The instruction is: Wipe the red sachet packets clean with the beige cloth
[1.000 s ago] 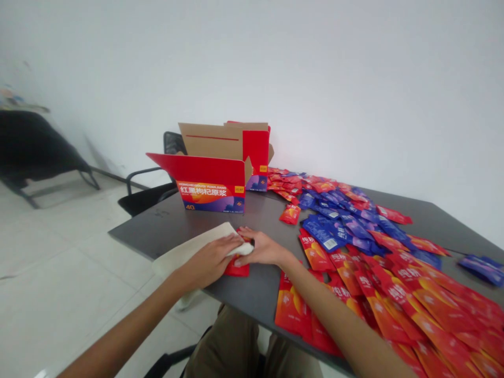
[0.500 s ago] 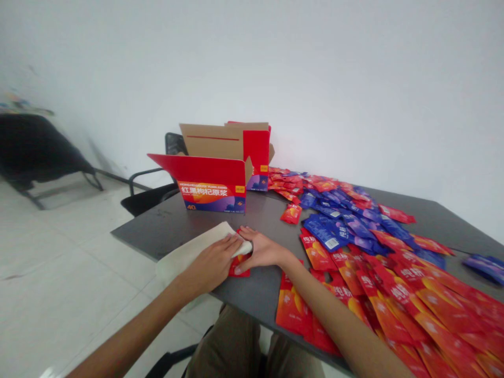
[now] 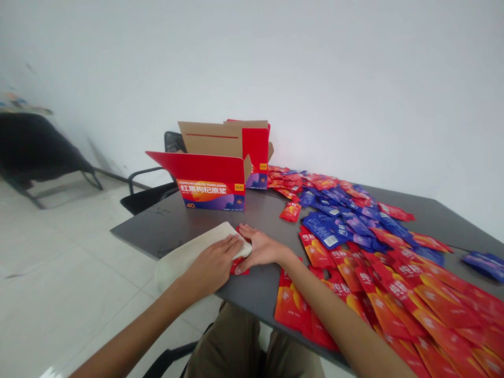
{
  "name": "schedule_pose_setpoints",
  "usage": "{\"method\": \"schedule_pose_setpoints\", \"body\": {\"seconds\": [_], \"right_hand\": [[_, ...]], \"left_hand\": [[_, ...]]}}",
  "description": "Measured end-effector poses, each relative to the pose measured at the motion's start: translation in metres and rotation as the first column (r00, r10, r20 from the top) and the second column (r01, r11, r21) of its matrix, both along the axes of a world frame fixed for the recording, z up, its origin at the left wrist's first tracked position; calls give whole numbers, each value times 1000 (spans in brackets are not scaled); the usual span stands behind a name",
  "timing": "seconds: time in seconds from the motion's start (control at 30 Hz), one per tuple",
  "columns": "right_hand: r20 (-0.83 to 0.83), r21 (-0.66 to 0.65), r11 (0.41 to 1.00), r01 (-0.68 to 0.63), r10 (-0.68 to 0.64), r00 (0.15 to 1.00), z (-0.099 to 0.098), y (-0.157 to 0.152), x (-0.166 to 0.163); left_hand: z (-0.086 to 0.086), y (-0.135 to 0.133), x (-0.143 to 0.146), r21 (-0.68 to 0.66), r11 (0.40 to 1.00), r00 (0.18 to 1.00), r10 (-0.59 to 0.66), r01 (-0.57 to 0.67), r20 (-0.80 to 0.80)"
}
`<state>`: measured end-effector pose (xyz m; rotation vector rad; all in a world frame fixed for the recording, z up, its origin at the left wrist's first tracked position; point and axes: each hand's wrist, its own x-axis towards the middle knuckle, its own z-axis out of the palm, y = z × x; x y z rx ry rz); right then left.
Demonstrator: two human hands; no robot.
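A pale cream cloth point(image 3: 191, 253) lies near the table's front edge, its left end hanging past it. My left hand point(image 3: 214, 265) presses the cloth down with its fingers close together, on top of a red pouch point(image 3: 236, 264). Only small parts of that pouch show around the cloth. At its right side, my right hand point(image 3: 263, 248) grips the pouch's edge, thumb toward me and fingers at the far side. Red-orange pouches point(image 3: 405, 294) are laid overlapping under and beyond my right forearm. Blue pouches point(image 3: 328, 233) are heaped behind them, mixed with red ones.
Two printed cartons stand upright with flaps raised: a front carton point(image 3: 212, 195) and a rear carton point(image 3: 256, 152) near the wall. A black armchair point(image 3: 147, 198) sits beyond the left end of the dark table point(image 3: 142, 231). Another black chair point(image 3: 39, 144) stands far left.
The view has shifted very slightly. Both hands, the cloth and the pouch under it keep nearly the same places.
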<state>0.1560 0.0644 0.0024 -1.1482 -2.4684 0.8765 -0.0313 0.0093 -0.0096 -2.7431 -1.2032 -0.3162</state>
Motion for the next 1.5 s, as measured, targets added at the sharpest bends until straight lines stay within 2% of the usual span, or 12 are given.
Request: {"method": "schedule_pose_setpoints", "body": {"seconds": [0.07, 0.27, 0.47, 0.57, 0.67, 0.87, 1.07, 1.27, 1.43, 1.5], "right_hand": [[17, -12, 1000, 16, -16, 1000, -1, 1, 0], [-32, 12, 1000, -2, 2, 999, -5, 3, 2], [-64, 81, 995, -51, 56, 996, -4, 1, 0], [-93, 85, 996, -40, 48, 995, -7, 2, 1], [-94, 28, 1000, 10, -8, 996, -6, 2, 3], [-53, -2, 1000, 23, -23, 998, -1, -2, 2], [-126, 27, 1000, -4, 7, 992, -3, 0, 3], [-110, 12, 1000, -1, 3, 994, -5, 1, 3], [-133, 14, 1000, 11, -9, 991, -7, 1, 4], [-123, 12, 1000, 11, -9, 992, -5, 0, 4]], "left_hand": [[2, -4, -1, -17, 999, 1000, -30, 30, 2], [19, 16, 4, -107, 992, 998, 56, -60, -34], [11, 1, 6, -94, 989, 994, -111, 111, 2], [16, 11, 6, -120, 992, 999, -34, 39, 41], [21, 20, 3, -132, 991, 999, 38, -34, 26], [11, 4, -4, -125, 987, 995, -98, 99, 8], [19, 27, -3, -131, 991, 999, 42, -39, 27], [14, 11, -5, -98, 991, 996, -95, 94, 0], [18, 23, -3, -113, 993, 999, 33, -29, 39], [17, 21, -1, -105, 994, 1000, 10, -8, 17]]}}
